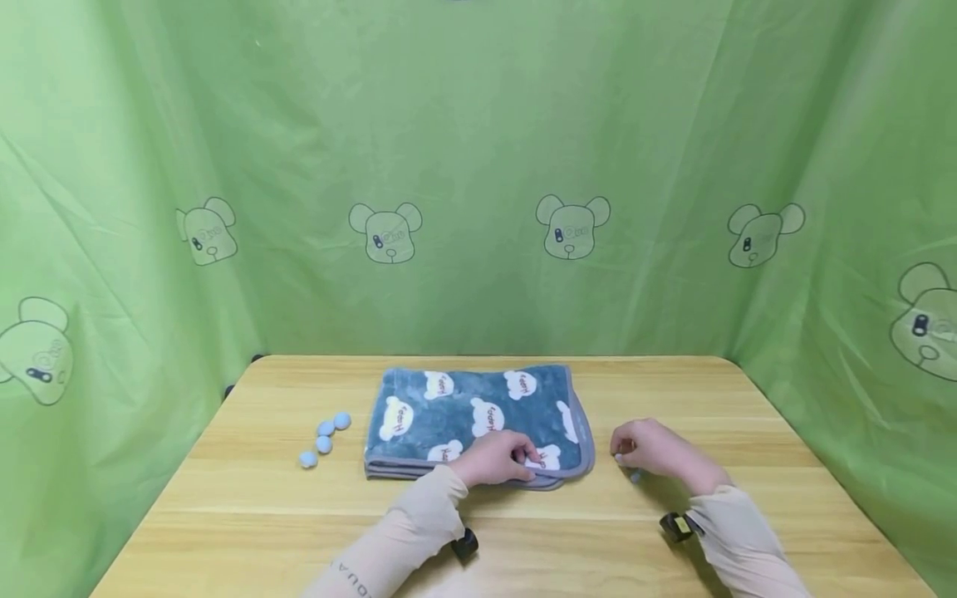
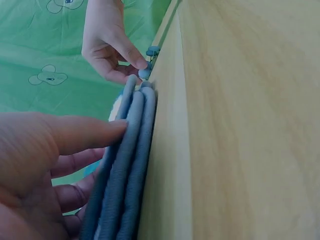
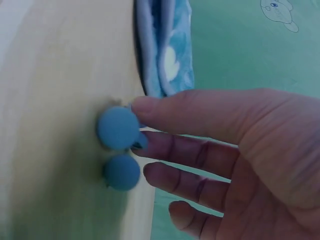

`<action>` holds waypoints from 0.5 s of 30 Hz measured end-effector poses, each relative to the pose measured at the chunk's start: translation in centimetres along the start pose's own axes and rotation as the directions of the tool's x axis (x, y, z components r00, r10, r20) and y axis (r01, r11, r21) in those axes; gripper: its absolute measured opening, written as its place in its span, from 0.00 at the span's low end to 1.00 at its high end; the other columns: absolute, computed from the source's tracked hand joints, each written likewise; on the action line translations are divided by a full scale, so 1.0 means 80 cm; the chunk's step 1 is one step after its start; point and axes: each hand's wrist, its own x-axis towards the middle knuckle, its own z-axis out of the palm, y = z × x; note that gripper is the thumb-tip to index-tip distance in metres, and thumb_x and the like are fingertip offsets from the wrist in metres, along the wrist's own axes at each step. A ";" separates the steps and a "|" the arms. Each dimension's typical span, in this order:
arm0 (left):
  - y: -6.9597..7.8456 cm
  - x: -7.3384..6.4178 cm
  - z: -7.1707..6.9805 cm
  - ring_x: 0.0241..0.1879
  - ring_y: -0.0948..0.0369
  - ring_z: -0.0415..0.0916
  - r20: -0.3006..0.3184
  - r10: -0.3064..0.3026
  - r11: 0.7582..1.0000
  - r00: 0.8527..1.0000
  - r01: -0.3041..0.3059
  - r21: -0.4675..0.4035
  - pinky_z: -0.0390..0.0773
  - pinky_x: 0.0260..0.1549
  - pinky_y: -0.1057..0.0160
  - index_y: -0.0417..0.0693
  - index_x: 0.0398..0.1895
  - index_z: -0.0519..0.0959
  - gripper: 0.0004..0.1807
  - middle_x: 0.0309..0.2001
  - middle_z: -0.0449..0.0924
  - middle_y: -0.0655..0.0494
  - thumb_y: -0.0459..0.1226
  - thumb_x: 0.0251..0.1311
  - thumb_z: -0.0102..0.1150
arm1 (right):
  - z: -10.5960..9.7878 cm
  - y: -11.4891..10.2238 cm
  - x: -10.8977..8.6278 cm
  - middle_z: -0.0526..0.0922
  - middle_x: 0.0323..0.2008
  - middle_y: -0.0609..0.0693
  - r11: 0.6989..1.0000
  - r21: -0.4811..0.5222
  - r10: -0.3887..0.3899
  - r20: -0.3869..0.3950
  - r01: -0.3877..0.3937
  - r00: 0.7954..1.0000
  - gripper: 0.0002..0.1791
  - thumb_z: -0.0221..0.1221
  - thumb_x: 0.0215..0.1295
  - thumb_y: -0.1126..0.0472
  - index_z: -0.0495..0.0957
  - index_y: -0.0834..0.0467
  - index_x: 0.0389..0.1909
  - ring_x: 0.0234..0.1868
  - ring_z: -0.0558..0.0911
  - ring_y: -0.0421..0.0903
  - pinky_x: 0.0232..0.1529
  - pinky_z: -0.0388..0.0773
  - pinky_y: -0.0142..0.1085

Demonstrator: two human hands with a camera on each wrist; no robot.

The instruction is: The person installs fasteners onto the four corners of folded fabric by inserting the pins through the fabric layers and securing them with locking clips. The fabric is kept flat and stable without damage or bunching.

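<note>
Blue blanket [image 1: 441,415], one, folded: left hand [image 1: 493,458], arched, pinches its near edge; right hand [image 1: 660,449], curved downward, pinches one button [image 3: 118,128] beside a second button [image 3: 122,172]; four buttons [image 1: 324,444] lie left.

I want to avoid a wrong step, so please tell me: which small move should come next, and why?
Probably bring the blue piece to the near edge of the blanket: the right hand seems to pinch it just right of the blanket, and the left hand holds that edge.
</note>
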 end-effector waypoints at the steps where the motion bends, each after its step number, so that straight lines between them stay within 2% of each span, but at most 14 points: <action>1: -0.001 0.000 0.001 0.26 0.72 0.66 -0.006 -0.004 1.000 1.000 0.004 -0.012 0.68 0.31 0.74 0.53 0.36 0.83 0.07 0.25 0.72 0.67 0.39 0.55 0.69 | 0.002 0.001 0.001 0.80 0.26 0.42 1.000 -0.005 -0.005 -0.004 0.005 1.000 0.04 0.65 0.53 0.68 0.81 0.56 0.28 0.29 0.72 0.34 0.32 0.73 0.30; 5: -0.002 0.001 0.004 0.26 0.72 0.68 -0.034 -0.011 0.999 0.999 0.009 -0.044 0.69 0.29 0.73 0.52 0.35 0.83 0.03 0.26 0.77 0.65 0.39 0.60 0.65 | 0.008 0.003 0.003 0.79 0.24 0.42 1.000 -0.019 -0.021 -0.028 0.021 0.999 0.07 0.64 0.51 0.71 0.80 0.55 0.25 0.28 0.71 0.34 0.31 0.72 0.30; 9: -0.005 0.000 0.003 0.30 0.72 0.72 -0.080 -0.009 0.998 0.997 0.004 -0.064 0.71 0.33 0.73 0.51 0.36 0.84 0.05 0.32 0.83 0.60 0.39 0.65 0.60 | 0.012 0.004 0.006 0.79 0.24 0.42 1.000 -0.024 -0.020 -0.045 0.019 0.999 0.07 0.63 0.49 0.72 0.79 0.56 0.24 0.28 0.72 0.34 0.30 0.72 0.30; 15: -0.007 -0.001 -0.003 0.32 0.69 0.72 -0.144 -0.036 0.986 0.989 0.012 -0.164 0.73 0.34 0.70 0.48 0.39 0.82 0.07 0.36 0.83 0.56 0.38 0.68 0.55 | 0.012 0.000 0.007 0.79 0.24 0.42 1.000 -0.019 -0.011 -0.056 0.010 0.998 0.07 0.62 0.50 0.72 0.79 0.56 0.25 0.27 0.72 0.34 0.30 0.73 0.29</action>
